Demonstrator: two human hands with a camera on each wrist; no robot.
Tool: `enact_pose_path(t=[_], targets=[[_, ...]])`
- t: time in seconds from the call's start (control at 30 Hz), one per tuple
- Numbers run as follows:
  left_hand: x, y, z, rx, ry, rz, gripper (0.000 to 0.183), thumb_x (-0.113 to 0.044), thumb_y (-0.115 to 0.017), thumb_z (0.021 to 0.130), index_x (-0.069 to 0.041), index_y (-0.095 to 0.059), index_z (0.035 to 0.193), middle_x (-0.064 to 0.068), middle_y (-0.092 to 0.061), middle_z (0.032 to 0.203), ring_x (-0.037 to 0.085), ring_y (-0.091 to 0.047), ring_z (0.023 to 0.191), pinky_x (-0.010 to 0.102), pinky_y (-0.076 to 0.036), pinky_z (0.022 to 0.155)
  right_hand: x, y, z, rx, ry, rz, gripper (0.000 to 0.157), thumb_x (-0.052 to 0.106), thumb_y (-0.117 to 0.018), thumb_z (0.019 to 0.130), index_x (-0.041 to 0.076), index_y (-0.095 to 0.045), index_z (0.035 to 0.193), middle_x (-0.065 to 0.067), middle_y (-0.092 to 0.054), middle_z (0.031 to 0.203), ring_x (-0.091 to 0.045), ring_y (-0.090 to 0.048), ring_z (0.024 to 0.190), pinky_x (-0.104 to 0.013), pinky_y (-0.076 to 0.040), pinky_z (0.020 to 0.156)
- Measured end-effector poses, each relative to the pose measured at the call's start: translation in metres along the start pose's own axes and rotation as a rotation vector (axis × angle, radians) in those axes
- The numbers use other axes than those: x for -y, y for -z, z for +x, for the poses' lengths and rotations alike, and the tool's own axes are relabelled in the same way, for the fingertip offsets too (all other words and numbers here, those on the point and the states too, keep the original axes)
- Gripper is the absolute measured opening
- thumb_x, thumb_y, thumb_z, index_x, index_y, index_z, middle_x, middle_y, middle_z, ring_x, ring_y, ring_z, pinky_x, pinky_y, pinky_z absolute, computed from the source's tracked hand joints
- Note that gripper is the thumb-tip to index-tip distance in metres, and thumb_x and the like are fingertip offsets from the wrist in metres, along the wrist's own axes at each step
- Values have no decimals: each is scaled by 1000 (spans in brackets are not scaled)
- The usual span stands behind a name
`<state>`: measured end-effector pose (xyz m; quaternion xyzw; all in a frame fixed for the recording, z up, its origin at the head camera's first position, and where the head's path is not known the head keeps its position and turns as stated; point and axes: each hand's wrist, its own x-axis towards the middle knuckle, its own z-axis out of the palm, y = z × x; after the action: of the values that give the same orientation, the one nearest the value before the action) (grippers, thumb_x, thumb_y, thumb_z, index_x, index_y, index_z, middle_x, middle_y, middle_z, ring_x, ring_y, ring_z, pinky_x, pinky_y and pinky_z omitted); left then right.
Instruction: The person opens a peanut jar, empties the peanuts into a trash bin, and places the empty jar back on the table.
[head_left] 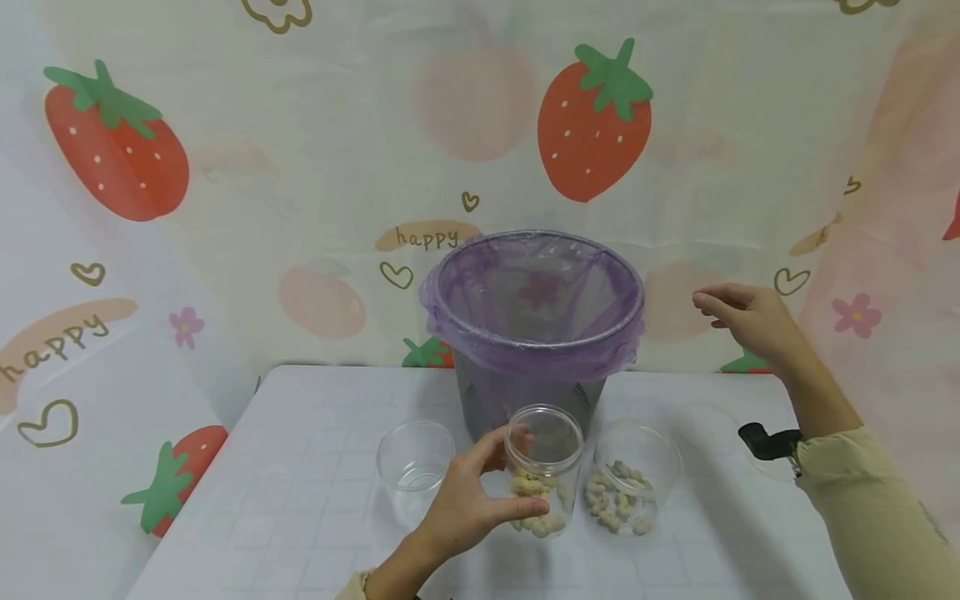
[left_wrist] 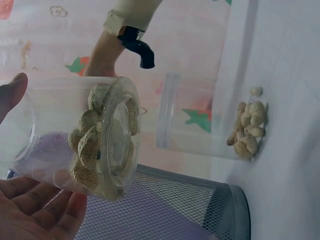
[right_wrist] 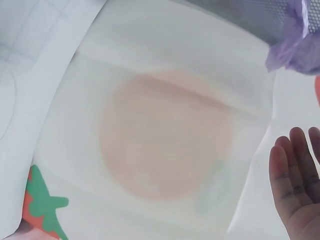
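Observation:
My left hand grips a clear plastic jar with its thumb on the near side and fingers round the far side. The jar is raised above the table, with no lid on it, and peanuts lie in its bottom. My right hand is up in the air to the right of the bin, its fingers loosely bent. In the right wrist view its fingers look fairly straight, and nothing shows in them. A second clear jar, holding several peanuts, stands on the table to the right.
Behind the jars stands a mesh bin lined with a purple bag. Another clear jar is on the left of the white table. Faint clear round outlines lie at the table's right. A strawberry-print cloth hangs behind.

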<state>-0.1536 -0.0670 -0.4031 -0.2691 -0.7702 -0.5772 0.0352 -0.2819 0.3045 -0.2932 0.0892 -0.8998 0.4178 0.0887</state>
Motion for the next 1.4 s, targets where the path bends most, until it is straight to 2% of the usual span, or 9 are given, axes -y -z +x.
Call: enact_pose_path(t=[0.17,0.23,0.33,0.4,0.43,0.6,0.67,1.07,1.4], targets=[[-2,0,0,1,12,-5,75,-27,-83,76,-7,-48,139,5,-63,131,8,-62,105,28,-50,96,10,-9,8,11,45,-4,48,35,-55,99,-5,-60,126,27,-61,92,14,-56,82,-8,-49,75],[-2,0,0,0,8,-5,75,-27,-83,76,-9,-49,139,5,-63,131,8,-62,104,28,-50,95,15,-12,10,21,37,-20,50,37,-53,100,-3,-59,129,10,-68,103,13,-56,82,-19,-54,83],[-1,-1,0,-1,6,-7,74,-28,-83,76,-10,-49,139,5,-64,130,8,-62,104,28,-51,95,21,-17,14,41,19,-33,53,41,-51,100,0,-57,132,-17,-66,122,-1,-63,91,-40,-53,95],[-1,-1,0,-2,2,-8,74,-28,-83,76,-10,-49,139,6,-64,130,8,-63,104,28,-51,94,25,-20,16,44,19,-34,53,43,-50,100,1,-57,133,-25,-61,128,-7,-64,93,-51,-49,97],[0,-1,0,-1,-2,-9,74,-28,-83,76,-9,-49,139,6,-64,130,8,-63,103,28,-51,94,27,-21,17,41,25,-37,53,43,-50,100,1,-58,132,-25,-61,127,-8,-64,94,-48,-50,96],[0,-1,1,-5,-21,-9,74,-27,-84,76,-7,-49,139,9,-65,128,8,-63,102,28,-52,93,34,-25,22,20,64,-34,50,41,-52,100,0,-62,127,-22,-64,120,9,-55,86,-17,-51,81],[0,-1,1,-7,-26,-8,75,-27,-84,76,-6,-49,139,9,-65,128,8,-64,102,28,-53,92,36,-28,24,23,70,-21,49,40,-53,100,-1,-63,125,-20,-64,118,8,-54,87,-11,-49,77],[1,-2,2,-10,-25,-7,74,-25,-84,75,-9,-49,138,6,-65,129,8,-64,103,29,-53,92,46,-42,28,-11,-14,-19,49,42,-55,98,-1,-67,119,-5,-70,97,-13,-58,91,-22,-47,78],[3,-1,1,-5,-24,2,74,-25,-84,76,-8,-49,138,7,-64,129,9,-64,103,29,-52,93,47,-47,31,-6,-31,87,46,32,-59,97,-8,-65,118,22,-62,75,6,-59,75,-13,-52,73]])
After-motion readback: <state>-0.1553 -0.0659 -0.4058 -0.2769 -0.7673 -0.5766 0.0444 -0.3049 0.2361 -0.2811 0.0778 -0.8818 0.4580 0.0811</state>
